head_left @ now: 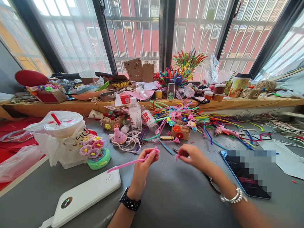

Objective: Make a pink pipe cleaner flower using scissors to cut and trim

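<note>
My left hand (145, 161) is closed around a pink pipe cleaner (128, 165). Its long straight tail points left over a white power bank, and its fuzzy, bent end sticks up past my fingertips. To the right, my right hand (193, 155) pinches a small pink piece of pipe cleaner (177, 157), apart from the left hand. Under the right hand and forearm lies what looks like a pair of scissors (215, 185); only a dark tip and a handle loop show, the middle being hidden.
A white power bank (87, 199) lies at left, a phone (244, 174) at right. Behind stand a flower ornament on a green base (99, 160), a bagged cup (64, 126), bottles (135, 115), a flower-trimmed basket (180, 131), loose pipe cleaners (209, 118) and a pink glue gun (225, 130).
</note>
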The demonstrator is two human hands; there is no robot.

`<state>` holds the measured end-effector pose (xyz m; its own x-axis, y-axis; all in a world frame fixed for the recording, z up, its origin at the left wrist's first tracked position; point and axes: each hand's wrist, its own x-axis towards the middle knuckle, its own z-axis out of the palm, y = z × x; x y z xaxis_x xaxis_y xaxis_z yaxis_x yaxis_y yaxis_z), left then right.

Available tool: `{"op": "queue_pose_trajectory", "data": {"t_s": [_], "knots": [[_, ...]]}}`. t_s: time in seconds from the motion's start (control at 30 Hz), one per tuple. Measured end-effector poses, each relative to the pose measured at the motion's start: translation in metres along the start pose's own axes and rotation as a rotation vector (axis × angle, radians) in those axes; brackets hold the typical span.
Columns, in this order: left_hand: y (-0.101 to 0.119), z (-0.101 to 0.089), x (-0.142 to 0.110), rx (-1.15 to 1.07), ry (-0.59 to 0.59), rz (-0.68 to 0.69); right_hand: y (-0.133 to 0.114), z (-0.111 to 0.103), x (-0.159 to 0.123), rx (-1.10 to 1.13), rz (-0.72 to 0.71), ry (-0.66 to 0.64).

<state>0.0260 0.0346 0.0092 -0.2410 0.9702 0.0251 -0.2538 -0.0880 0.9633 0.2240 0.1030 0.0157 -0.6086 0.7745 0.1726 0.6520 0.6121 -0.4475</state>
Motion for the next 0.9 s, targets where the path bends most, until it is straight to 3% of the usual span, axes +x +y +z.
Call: {"op": "queue_pose_trajectory", "data": {"t_s": [0.17,0.33,0.67,0.9], "knots": [[0.000,0.000,0.001,-0.002,-0.008,-0.016,0.062,-0.031,0.006,-0.215,0.257,0.139],[-0.001,-0.001,0.003,-0.008,-0.005,-0.011,0.098,-0.025,0.021,-0.294,0.330,0.112],[0.000,-0.001,0.001,0.000,0.017,-0.035,0.103,-0.004,0.030,-0.289,0.262,-0.018],[0.001,0.000,0.000,0.012,0.010,-0.047,0.100,-0.006,0.030,-0.346,0.329,0.038]]}}
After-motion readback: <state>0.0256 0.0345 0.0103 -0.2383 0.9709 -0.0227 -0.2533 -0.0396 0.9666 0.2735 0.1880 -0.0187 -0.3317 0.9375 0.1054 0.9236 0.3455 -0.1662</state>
